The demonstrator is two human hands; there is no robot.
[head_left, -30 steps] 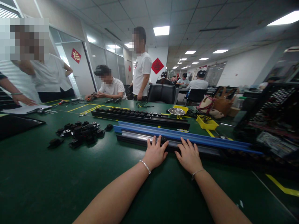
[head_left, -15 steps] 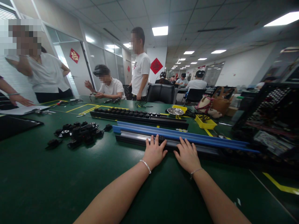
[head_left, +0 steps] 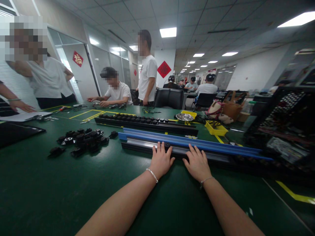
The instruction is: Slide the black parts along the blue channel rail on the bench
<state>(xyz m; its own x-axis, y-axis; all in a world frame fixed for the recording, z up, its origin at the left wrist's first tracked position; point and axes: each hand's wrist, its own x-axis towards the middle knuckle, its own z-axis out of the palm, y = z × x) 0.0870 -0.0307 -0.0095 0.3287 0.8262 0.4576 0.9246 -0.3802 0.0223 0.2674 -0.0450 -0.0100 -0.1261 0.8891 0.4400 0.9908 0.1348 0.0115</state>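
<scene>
My left hand (head_left: pixel 161 164) rests with spread fingers on a long black rail (head_left: pixel 134 149) that has a shiny silver channel. By its index finger, a small black part (head_left: pixel 167 145) sits in the channel; whether the finger touches it I cannot tell. My right hand (head_left: pixel 198 164), also open, lies on the same rail a short way to the right, fingers spread and nothing gripped. Just behind the black rail runs a long blue rail (head_left: pixel 147 134). A pile of small black parts (head_left: pixel 90 139) lies to the left on the green table (head_left: pixel 103 190).
Farther back is another black rail (head_left: pixel 110 122) filled with black parts. Beyond the blue rail are a metal dish (head_left: pixel 184 117) and a yellow bin (head_left: pixel 216 128). A dark perforated rack (head_left: pixel 283 114) stands at right. Co-workers are across the table and at left.
My left hand has slid slightly left along the rail, and the small black part has shifted left too. My right hand stays about where it was. A seated co-worker's raised hand has come down.
</scene>
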